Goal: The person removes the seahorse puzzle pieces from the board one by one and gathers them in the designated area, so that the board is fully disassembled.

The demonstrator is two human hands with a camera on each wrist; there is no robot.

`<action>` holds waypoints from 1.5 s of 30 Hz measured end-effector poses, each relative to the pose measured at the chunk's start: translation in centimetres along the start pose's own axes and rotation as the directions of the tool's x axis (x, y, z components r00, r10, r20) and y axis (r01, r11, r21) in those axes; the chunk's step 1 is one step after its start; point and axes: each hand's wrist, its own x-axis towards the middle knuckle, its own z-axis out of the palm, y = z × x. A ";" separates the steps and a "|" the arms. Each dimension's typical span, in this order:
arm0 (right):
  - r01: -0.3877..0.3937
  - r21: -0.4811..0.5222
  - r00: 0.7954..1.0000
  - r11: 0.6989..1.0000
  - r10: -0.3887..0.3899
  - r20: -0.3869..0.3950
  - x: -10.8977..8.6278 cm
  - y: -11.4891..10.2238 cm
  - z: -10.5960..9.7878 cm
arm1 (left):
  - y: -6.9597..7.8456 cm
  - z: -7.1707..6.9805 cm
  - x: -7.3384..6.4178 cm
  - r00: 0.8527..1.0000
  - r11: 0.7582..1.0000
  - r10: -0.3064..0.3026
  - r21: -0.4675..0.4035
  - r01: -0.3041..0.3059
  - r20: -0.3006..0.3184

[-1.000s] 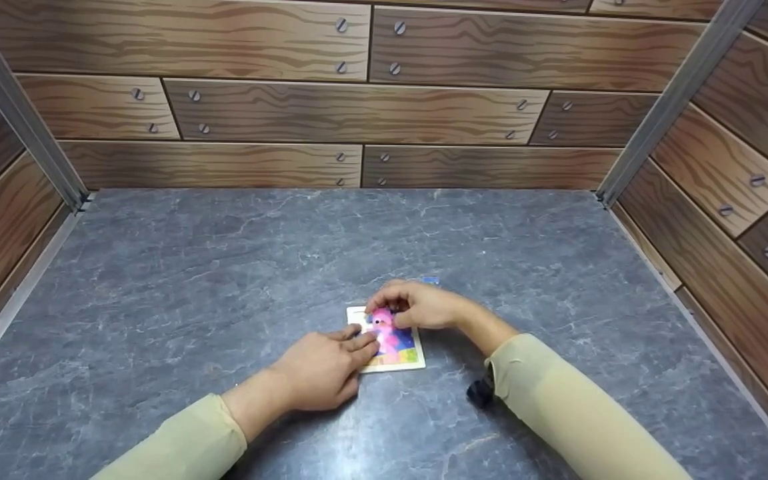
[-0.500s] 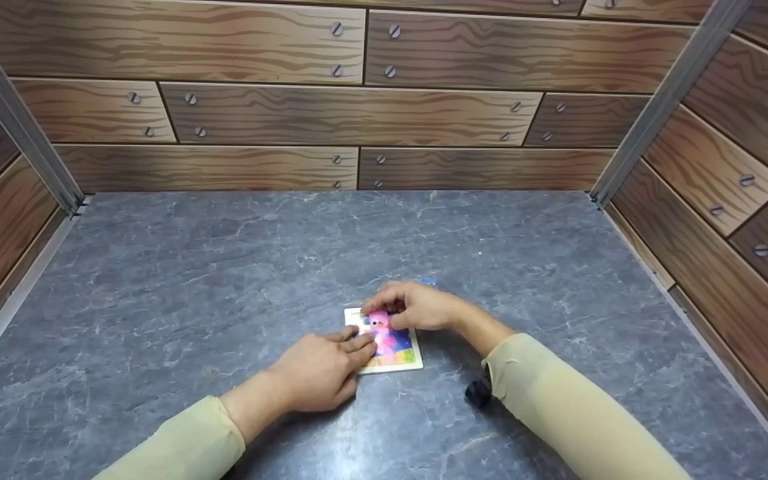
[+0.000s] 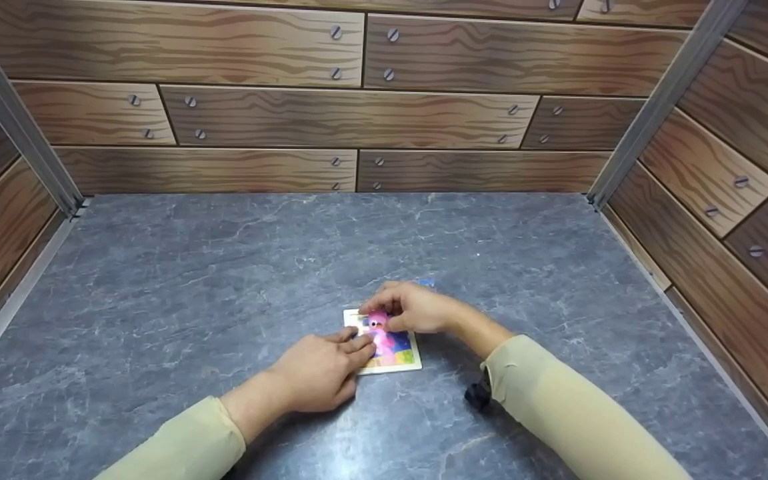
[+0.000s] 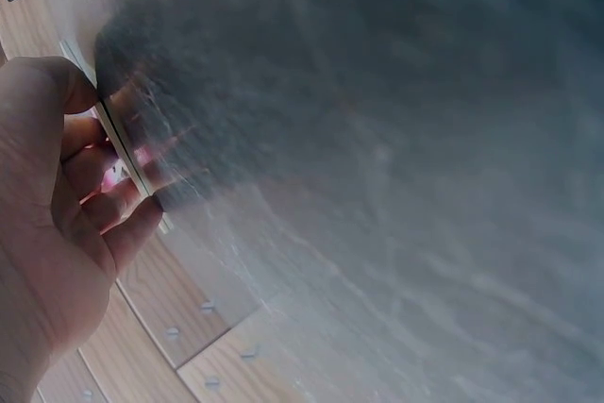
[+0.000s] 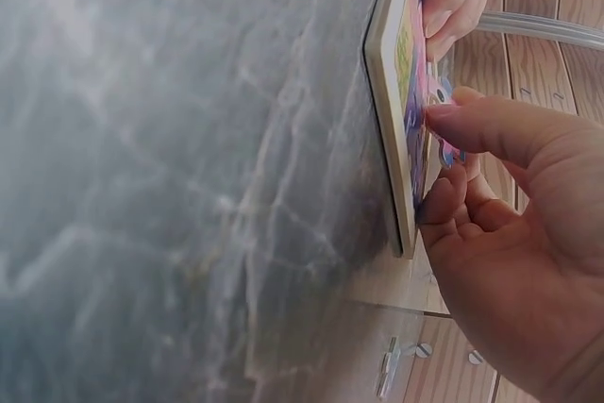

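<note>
A small framed jigsaw puzzle [image 3: 411, 361] with a pink character on a blue, yellow and green picture lies on the grey table. The spread fingers of my left hand [image 3: 317, 372] rest over its left side; the left wrist view shows the thumb at the edge of the frame [image 4: 118, 139]. My right hand [image 3: 422, 308] is over the upper part of the board. In the right wrist view it pinches a pink and blue puzzle piece [image 5: 447, 152], printed with an eye, which stands tilted off the board. The right fingers partly hide the top of the picture.
A small blue piece [image 3: 427, 283] lies on the table just behind my right hand. A black device [image 3: 477, 395] sits at the right cuff. Wood-patterned walls [image 3: 257, 117] with metal corner posts [image 3: 657, 107] enclose the marbled table [image 3: 224, 247].
The right hand, pinching the piece, shifts only slightly over the top of the puzzle. The left hand keeps its place; the whole view has drifted a little.
</note>
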 end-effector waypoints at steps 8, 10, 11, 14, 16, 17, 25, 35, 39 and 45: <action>-0.016 0.045 0.999 0.999 0.017 -0.029 0.0 -0.3 0.2 | 0.0 0.0 0.0 1.000 1.000 0.006 0.004 -0.006 -0.005; -0.017 0.052 0.999 0.998 0.019 -0.032 0.0 -0.4 0.3 | 0.0 0.0 0.0 1.000 1.000 0.005 0.002 -0.005 -0.002; -0.017 0.049 0.999 0.999 0.019 -0.033 0.0 -0.3 0.3 | 0.0 0.0 0.0 1.000 1.000 0.004 0.000 -0.004 0.000; -0.022 0.029 0.999 0.999 0.023 -0.034 0.0 -0.3 0.3 | 0.0 0.0 0.0 1.000 1.000 -0.001 -0.002 0.001 0.005; -0.019 0.017 0.999 1.000 0.020 -0.032 0.0 -0.2 0.3 | 0.0 0.0 0.0 1.000 1.000 -0.003 -0.004 0.003 0.006; -0.017 0.012 0.999 1.000 0.017 -0.030 0.0 -0.2 0.3 | 0.0 0.0 0.0 1.000 1.000 -0.002 -0.005 0.002 0.005; -0.004 -0.006 1.000 1.000 0.003 -0.029 0.0 0.0 0.3 | 0.0 0.1 0.0 1.000 1.000 -0.013 0.001 0.013 0.019; -0.044 0.075 0.996 0.996 0.049 -0.069 -0.4 -0.5 0.2 | -0.1 0.2 0.0 1.000 1.000 0.002 0.015 -0.002 0.003; -0.043 0.063 0.993 0.997 0.050 -0.107 -0.6 -0.9 -0.4 | 0.0 0.1 0.0 1.000 1.000 -0.004 0.010 0.004 0.014; -0.008 0.014 0.985 1.000 0.010 -0.171 -0.9 -0.9 -1.3 | 0.0 0.1 0.0 1.000 1.000 -0.014 -0.005 0.014 0.027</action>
